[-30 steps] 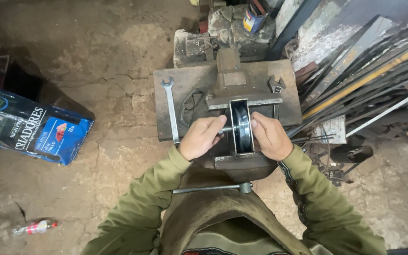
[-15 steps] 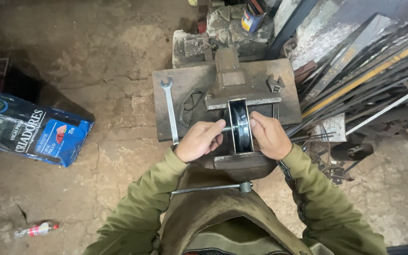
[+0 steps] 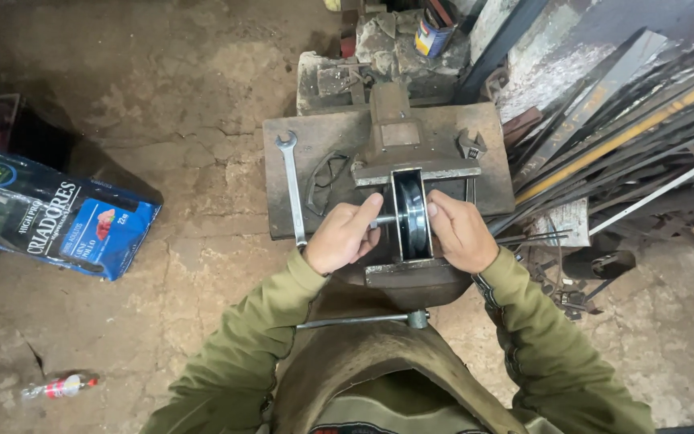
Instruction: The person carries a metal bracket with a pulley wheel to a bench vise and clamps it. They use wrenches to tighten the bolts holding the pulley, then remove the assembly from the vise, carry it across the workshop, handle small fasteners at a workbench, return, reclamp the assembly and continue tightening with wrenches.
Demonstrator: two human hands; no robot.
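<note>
The black grooved wheel [image 3: 410, 213] stands on edge between the jaws of the bench vise [image 3: 402, 153], directly ahead of you. Its axle runs left to right, and its faces point toward your two hands. Your left hand [image 3: 343, 237] pinches the short metal pin [image 3: 382, 219] projecting from the wheel's left face. Your right hand [image 3: 459, 233] presses flat against the right face, fingers curled on the rim. A combination wrench [image 3: 291, 186] lies just left of your left hand.
</note>
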